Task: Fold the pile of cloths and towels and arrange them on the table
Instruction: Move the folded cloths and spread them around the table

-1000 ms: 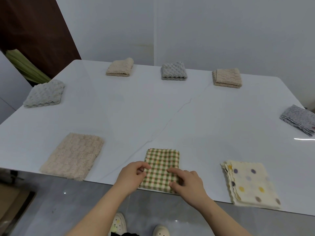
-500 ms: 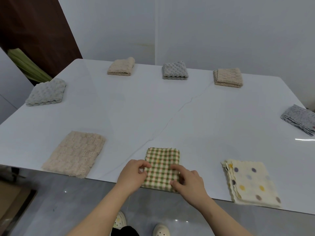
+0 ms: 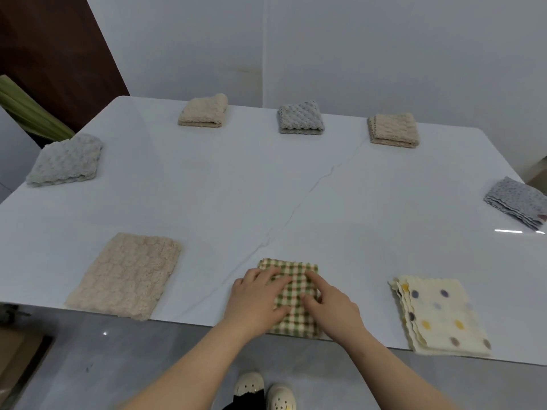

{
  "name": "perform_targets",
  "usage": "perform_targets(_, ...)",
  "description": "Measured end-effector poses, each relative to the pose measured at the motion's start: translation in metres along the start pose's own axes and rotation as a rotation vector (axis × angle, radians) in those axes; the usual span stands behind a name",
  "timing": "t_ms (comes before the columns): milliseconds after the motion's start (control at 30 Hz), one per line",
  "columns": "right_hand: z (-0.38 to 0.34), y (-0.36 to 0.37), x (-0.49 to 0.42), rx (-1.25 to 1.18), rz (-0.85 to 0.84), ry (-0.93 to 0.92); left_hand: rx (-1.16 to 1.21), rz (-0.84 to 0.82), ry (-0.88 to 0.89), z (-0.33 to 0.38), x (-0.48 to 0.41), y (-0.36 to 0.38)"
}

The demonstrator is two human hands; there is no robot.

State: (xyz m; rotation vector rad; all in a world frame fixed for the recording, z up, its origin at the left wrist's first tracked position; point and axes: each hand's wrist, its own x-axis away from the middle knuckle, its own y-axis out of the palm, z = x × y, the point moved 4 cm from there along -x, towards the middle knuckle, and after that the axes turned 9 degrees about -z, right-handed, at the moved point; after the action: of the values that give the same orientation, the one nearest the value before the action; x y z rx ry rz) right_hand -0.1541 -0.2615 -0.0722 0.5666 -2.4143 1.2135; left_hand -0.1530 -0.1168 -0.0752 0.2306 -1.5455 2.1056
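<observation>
White bench (image 3: 236, 187) fills most of the frame. Left hand (image 3: 257, 297) and right hand (image 3: 333, 307) lie flat, fingers extended, pressing on a folded checked cloth (image 3: 293, 291) at lower centre, at the near edge. Beige towel (image 3: 127, 276) lies lower left, spotted cloth (image 3: 444, 315) lower right, both well apart from it.

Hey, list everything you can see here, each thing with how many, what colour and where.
table: 1, white, fills the view
checked cloth: 1, green and cream, near edge, centre
polka-dot cloth: 1, cream, near edge, right
beige towels: 3, beige, near left, far left, far right
grey towels: 3, grey, far centre, left edge, right edge
green striped object: 1, green, beyond the table's left corner
clogs: 2, white, floor
left hand, right hand: 2, pressing on the checked cloth
</observation>
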Motion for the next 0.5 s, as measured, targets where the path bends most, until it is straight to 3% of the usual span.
perform_targets(200,-0.003,-0.003,0.004,-0.048,0.013,0.049,0.033,-0.047,0.025,-0.003,-0.003,-0.009)
perform_targets(367,0.01,-0.01,0.007,-0.344,0.048,0.044,0.05,0.144,0.039,0.016,-0.008,-0.025)
perform_targets(500,0.026,-0.033,0.01,-0.466,0.118,0.016,0.123,0.123,0.088,0.051,-0.02,-0.024)
